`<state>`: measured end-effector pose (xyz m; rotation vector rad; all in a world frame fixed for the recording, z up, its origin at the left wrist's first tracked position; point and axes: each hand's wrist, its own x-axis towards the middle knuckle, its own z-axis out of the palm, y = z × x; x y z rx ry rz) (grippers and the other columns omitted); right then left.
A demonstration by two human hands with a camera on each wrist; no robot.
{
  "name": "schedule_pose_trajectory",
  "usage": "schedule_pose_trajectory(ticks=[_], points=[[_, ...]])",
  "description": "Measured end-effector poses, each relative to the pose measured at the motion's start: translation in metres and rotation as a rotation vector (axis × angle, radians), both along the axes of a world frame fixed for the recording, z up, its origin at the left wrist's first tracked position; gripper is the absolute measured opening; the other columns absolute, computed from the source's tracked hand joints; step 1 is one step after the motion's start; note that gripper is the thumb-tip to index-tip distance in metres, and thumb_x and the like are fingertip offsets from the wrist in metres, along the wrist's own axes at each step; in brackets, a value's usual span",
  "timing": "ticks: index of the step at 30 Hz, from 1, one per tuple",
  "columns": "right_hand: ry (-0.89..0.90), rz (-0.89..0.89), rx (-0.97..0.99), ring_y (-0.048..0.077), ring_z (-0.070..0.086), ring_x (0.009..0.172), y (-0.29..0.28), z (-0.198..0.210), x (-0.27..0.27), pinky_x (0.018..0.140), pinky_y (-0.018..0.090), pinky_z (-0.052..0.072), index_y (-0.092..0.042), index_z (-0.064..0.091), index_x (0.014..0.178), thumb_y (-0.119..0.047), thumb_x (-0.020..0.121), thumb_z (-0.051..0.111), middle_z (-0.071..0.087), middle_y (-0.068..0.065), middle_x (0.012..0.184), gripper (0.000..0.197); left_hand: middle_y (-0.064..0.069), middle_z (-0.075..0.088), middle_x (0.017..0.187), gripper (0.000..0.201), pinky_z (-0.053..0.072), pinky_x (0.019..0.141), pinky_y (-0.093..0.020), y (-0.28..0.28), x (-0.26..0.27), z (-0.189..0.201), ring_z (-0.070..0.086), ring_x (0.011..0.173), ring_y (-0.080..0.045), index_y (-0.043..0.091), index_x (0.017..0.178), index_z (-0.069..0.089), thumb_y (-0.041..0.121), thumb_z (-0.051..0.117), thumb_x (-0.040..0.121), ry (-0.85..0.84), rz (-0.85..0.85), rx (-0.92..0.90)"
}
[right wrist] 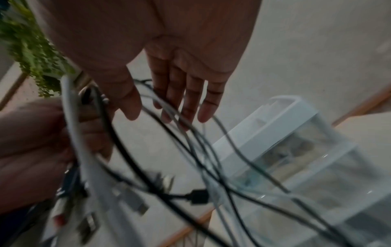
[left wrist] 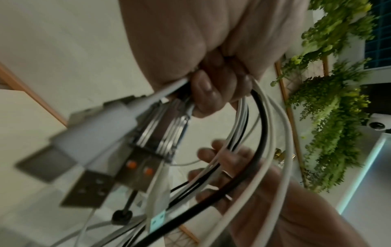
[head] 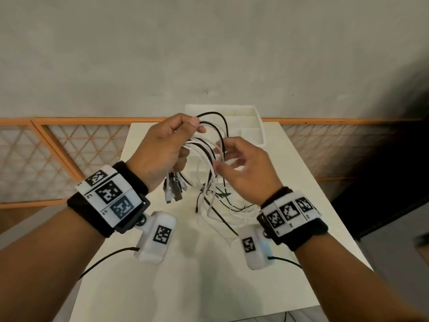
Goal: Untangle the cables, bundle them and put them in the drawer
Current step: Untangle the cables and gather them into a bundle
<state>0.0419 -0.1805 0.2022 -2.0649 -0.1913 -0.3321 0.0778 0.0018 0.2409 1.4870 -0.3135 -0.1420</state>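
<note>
Left hand [head: 160, 147] grips the cables [head: 209, 159], black and white, above the white bench [head: 290, 205], fingers curled round the strands, with the plugs [head: 174, 189] hanging below the fist. Right hand [head: 246, 168], fingers loosely spread, reaches into the loops; whether it pinches a strand is hard to tell, and the right wrist view is blurred. Loose ends trail on the bench. Behind the hands, partly hidden, stands the white drawer unit [head: 253, 122].

Only the digit 2 reads, printed beside square coded markers on the left wristband [head: 109, 197]
</note>
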Motion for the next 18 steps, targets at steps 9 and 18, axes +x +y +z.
schedule_pose_trajectory(ticks=[9, 18], points=[[0.663, -0.027, -0.668, 0.02, 0.057, 0.069, -0.057, -0.117, 0.0, 0.051, 0.023, 0.03, -0.019, 0.047, 0.057, -0.051, 0.088, 0.062, 0.049, -0.002, 0.06, 0.047, -0.01, 0.047, 0.077, 0.031, 0.019, 0.042, -0.02, 0.029, 0.01, 0.035, 0.018, 0.038, -0.007, 0.027, 0.073, 0.067, 0.033, 0.053, 0.1, -0.113, 0.26, -0.156], [0.408, -0.504, -0.063, 0.035, 0.071, 0.077, -0.122, -0.074, 0.017, 0.076, 0.043, 0.059, -0.024, 0.075, 0.091, -0.032, 0.096, 0.056, 0.073, 0.011, 0.084, 0.021, 0.011, 0.028, 0.039, 0.028, 0.02, 0.039, -0.017, 0.03, 0.023, -0.011, 0.02, 0.034, -0.009, 0.019, 0.079, 0.062, 0.033, 0.05, 0.1, -0.081, 0.44, 0.069]])
